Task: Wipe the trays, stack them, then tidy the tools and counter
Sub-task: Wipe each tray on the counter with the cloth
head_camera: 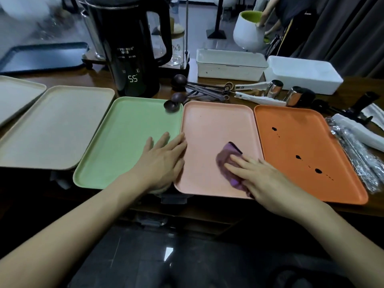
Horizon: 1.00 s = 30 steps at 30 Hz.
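Several trays lie side by side along the counter's front edge. My right hand (259, 175) presses a purple cloth (225, 161) onto the pink tray (209, 125) near its front right. My left hand (164, 159) lies flat with fingers spread across the green tray (128, 129) and the pink tray's left rim. The orange tray (291, 121) on the right carries dark spots. A beige tray (56, 125) and an off-white tray (14, 94) lie at the left. Dark spoons and tools (199, 90) sit behind the trays.
A black kettle (133, 48) showing 55 stands behind the green tray. Two white boxes (230, 63) and a white vase (249, 30) stand at the back right. A dark tray (41, 57) lies at the back left. Wrapped cutlery (357, 154) rests right of the orange tray.
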{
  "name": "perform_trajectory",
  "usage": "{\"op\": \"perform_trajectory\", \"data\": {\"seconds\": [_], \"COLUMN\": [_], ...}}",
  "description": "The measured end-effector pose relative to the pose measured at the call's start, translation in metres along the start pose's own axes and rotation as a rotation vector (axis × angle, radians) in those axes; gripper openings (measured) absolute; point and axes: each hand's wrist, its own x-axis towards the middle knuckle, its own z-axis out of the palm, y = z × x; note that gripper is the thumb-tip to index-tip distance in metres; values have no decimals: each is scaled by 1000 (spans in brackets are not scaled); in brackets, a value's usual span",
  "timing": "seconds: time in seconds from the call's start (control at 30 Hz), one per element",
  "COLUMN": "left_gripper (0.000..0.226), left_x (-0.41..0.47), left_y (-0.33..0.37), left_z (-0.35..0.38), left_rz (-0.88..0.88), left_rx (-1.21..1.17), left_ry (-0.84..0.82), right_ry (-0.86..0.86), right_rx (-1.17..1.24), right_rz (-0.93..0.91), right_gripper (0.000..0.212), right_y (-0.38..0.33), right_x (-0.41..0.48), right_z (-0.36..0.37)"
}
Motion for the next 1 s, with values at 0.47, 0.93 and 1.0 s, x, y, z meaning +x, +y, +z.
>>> {"op": "perform_trajectory", "data": {"seconds": [0.47,0.93,1.0], "left_gripper": [74,83,83], "left_x": [-3,-5,-5], "left_y": [-11,-2,-2], "left_z": [9,16,14], "left_rz": [53,14,14], "left_rx": [-93,-89,-84], "left_ry": [-8,60,62], "right_ry": [103,17,37], "right_rx": [294,247,229], "right_rz": [-293,-243,-261], "right_gripper": [51,57,57], "right_y": [-52,-57,-62], "right_x": [26,27,31], "right_z": [3,3,6]}}
